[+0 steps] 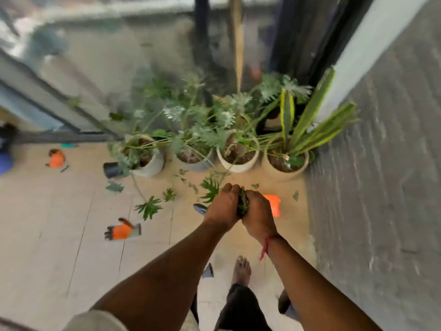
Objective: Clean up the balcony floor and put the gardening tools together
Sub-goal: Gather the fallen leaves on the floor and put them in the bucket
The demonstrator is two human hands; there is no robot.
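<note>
Head view: my left hand (223, 206) and my right hand (259, 212) both curl tight round a wad of cut leaves (243, 203) squeezed between them. More loose leaves (149, 207) lie on the floor (59, 235), left of my fingers (231, 189), nearer my left hand.

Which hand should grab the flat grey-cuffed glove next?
Left, probably: the glove lies left of the left hand, so the right hand would have to cross. Both grip the leaves now.

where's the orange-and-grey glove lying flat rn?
Head view: the glove lies on the floor tiles, left of the left hand, just below-left of a fallen split leaf.
</note>
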